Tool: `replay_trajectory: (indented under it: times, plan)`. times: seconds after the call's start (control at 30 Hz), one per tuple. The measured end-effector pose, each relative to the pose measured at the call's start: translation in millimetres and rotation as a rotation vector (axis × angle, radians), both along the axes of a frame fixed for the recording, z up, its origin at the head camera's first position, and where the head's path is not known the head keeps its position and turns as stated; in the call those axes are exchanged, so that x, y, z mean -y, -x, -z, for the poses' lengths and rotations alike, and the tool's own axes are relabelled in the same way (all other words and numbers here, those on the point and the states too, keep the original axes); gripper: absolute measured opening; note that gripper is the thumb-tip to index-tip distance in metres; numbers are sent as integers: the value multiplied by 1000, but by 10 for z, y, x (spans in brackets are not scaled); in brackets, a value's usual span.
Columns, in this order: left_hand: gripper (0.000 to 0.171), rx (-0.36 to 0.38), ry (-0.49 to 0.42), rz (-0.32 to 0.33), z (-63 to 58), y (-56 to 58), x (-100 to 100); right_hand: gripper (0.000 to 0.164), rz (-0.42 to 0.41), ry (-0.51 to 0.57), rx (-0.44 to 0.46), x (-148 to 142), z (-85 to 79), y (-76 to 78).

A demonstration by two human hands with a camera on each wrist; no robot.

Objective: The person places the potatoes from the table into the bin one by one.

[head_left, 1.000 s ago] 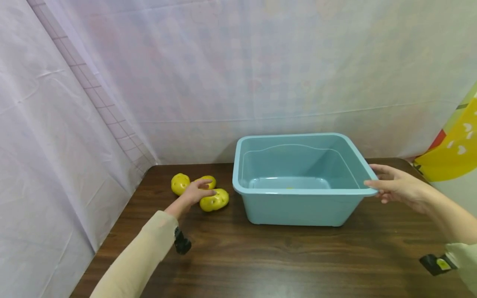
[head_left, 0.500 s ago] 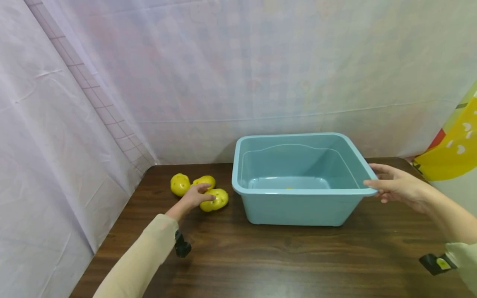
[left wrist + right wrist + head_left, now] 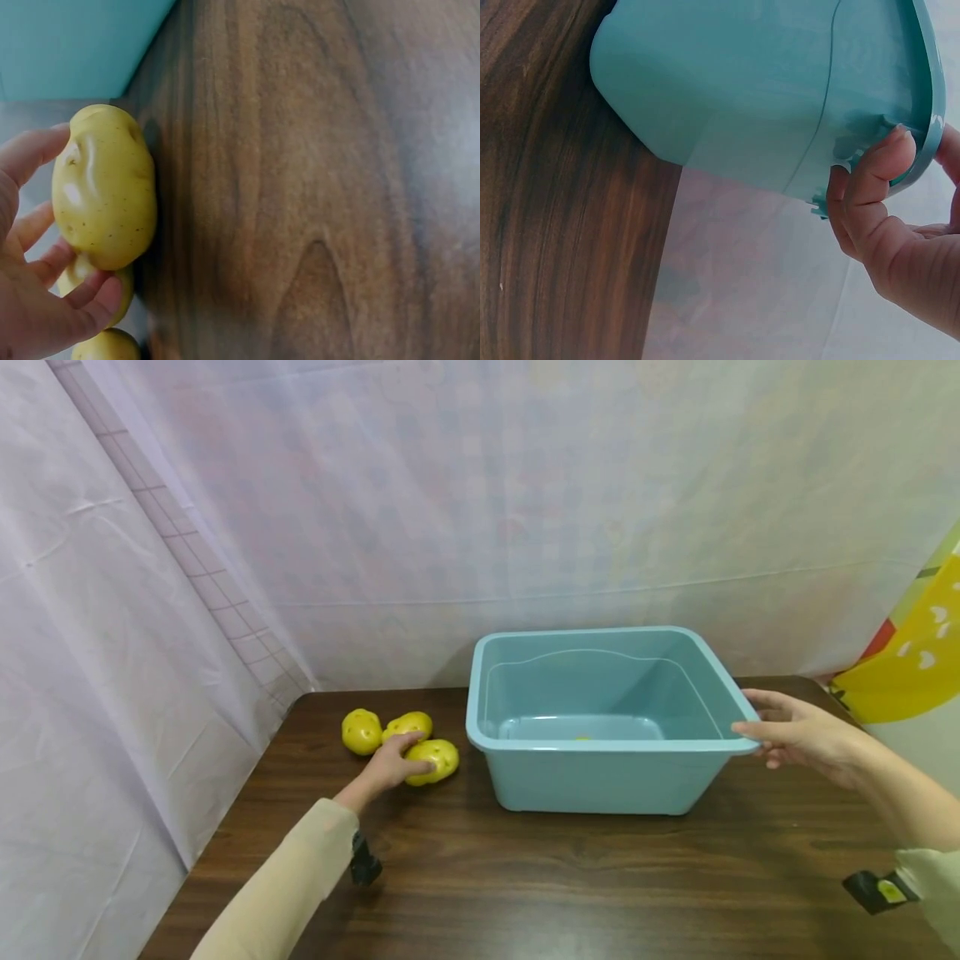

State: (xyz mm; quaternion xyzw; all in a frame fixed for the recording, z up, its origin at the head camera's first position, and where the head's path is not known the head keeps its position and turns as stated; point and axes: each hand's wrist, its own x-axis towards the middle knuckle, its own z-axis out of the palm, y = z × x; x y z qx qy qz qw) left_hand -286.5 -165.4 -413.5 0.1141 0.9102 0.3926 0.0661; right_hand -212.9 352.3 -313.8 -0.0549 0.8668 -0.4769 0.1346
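Note:
A yellow potato (image 3: pixel 441 760) lies on the table left of a light blue plastic tub (image 3: pixel 607 781). My left hand (image 3: pixel 392 763) grips this potato from its left end, thumb and fingers spread around it. In the left wrist view the potato (image 3: pixel 105 187) sits between the fingertips, close over the wood. Two more potatoes lie just behind: one (image 3: pixel 408 723) partly covered by the hand, another (image 3: pixel 362 732) farther left. On the far side, my right hand (image 3: pixel 798 733) holds the tub's right rim, thumb on top and fingers curled under, as the right wrist view shows.
A brown wooden table (image 3: pixel 570 885) carries everything. Behind it hangs a pale curtain (image 3: pixel 525 510), with a yellow patterned cloth (image 3: pixel 907 652) at the right. Inside the tub, a small yellow patch shows at the bottom, mostly hidden by the front wall.
My left hand has come lower and closed its fingers on the front potato, uncovering more of the one behind. The right hand stays on the tub's rim.

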Motion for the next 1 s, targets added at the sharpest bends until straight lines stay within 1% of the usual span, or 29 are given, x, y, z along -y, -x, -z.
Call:
replay_trajectory:
  times: [0.1,0.23,0.4,0.53,0.63,0.73,1.0]
  plan:
    - [64,-21,-6,2,35,-3,-4,70,1,2,2,-3,3,-1]
    - [65,-22,-27,-18,68,0,-22,70,2,1,2,-11,7,-1]
    - [67,22,-73,-59,119,20,-44,69,3,-1,0,-16,9,-2]
    - [71,67,-84,-86,155,37,-52,68,-1,-1,0,-19,10,0]
    - [75,89,-82,-83,180,54,-48,68,-2,2,2,-23,12,-2]
    - [77,112,-102,-82,203,69,-36,68,1,8,7,-23,12,-4]
    - [81,122,-144,-51,235,75,-10,68,11,16,17,-22,14,-3]
